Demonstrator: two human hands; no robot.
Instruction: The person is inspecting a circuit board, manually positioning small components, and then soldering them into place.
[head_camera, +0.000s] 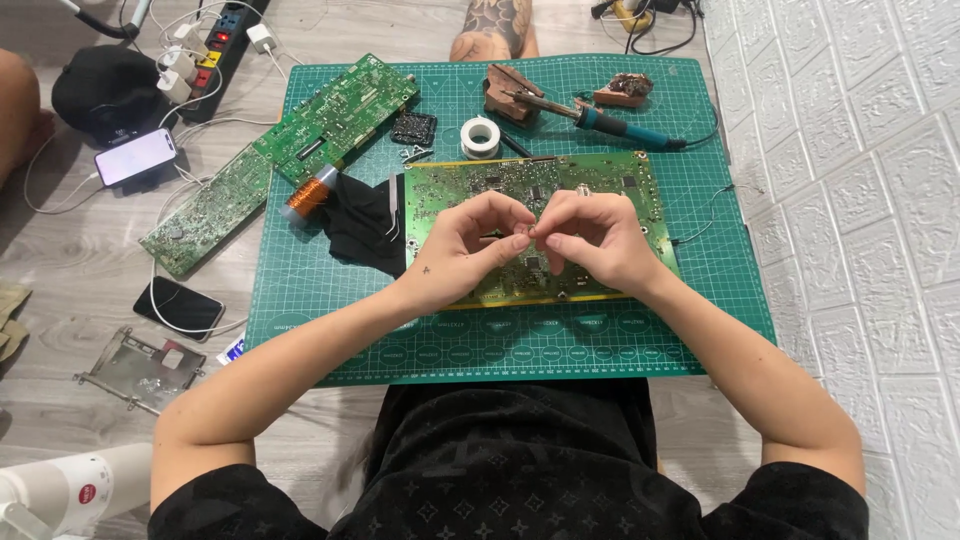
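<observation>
Green cutting mat on wooden floor. Both hands, left hand and right hand, pinched together on something tiny above green circuit board. Probably fitting a component; steady, fine placement needed next.

Beyond the hands lie a soldering iron and a white tape roll. To their left sit a copper coil, black cloth, and a long green circuit board; two phones rest on the floor.
</observation>
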